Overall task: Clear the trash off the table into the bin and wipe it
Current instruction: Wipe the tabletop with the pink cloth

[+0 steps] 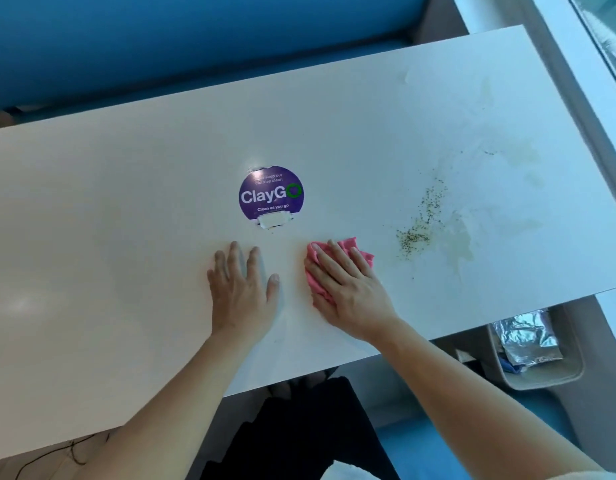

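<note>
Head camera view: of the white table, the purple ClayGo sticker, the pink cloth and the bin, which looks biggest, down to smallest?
1. white table
2. bin, partly hidden under the table edge
3. ClayGo sticker and pink cloth: these look alike, and the right hand covers much of the cloth, so I cannot rank them.

both your forearms [181, 393] are bare down to the left hand [242, 292] and right hand [349, 292]; black clothing [299, 438] covers your lap.

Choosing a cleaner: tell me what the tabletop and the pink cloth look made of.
Tabletop: likely white laminate, semi-gloss; soft glare and a faint reflection beside the left hand. Pink cloth: soft fabric, perhaps microfibre, matte; it bunches into folds under the right hand.
</note>
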Tool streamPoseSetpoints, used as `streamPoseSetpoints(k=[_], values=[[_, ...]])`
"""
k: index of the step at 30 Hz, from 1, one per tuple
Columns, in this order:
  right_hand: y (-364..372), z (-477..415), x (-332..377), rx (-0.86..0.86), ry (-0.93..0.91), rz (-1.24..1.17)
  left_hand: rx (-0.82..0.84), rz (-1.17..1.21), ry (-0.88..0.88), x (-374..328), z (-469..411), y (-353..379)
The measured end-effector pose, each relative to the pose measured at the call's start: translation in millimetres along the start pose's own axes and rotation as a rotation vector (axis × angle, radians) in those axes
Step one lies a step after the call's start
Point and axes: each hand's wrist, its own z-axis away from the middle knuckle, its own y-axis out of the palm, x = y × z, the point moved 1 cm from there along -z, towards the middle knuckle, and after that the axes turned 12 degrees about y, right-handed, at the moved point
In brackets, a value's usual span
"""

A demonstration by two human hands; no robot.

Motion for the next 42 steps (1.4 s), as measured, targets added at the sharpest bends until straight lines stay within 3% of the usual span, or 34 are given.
streamPoseSetpoints(k=[5, 11, 15, 18, 22, 24, 26, 29, 32, 35, 38, 42], values=[[-11, -12, -42, -0.026, 0.058, 0.012, -0.021, -0.022, -0.024, -9, -11, -4], [-14, -16, -22, -0.113, 0.132, -0.332, -0.101, 0.040, -0.031, -8, -10, -4], [5, -28, 13, -0.030, 0.026, -0.172, -0.151, 0.066, -0.023, -4, -13, 0], [14, -30, 8, -0.001, 0.061, -0.056, -0.199, 0.058, 0.006, -5, -17, -5], [3, -26, -25, -0.012, 0.182, -0.027, -0.276, 0.000, 0.227, -45, -22, -12], [-9, -28, -37, 0.037, 0.213, -0.154, -0.309, 0.101, 0.328, -74, -27, -12], [-30, -32, -49, 0.078, 0.277, -0.462, -0.309, 0.177, 0.373, -102, -34, -8], [-70, -24, -94, -0.102, 0.489, -0.701, -0.225, 0.149, 0.445, -138, -46, 5], [-95, 8, -175, -0.223, 0.783, -0.531, -0.077, -0.065, 0.471, -148, -60, 29], [-106, 51, -256, -0.185, 1.102, -0.261, -0.055, -0.184, 0.436, -147, -64, 48], [-106, 80, -297, -0.097, 1.183, -0.070, -0.096, -0.180, 0.379, -158, -61, 59], [-94, 85, -301, -0.053, 1.200, 0.061, -0.126, -0.169, 0.353, -192, -67, 68]])
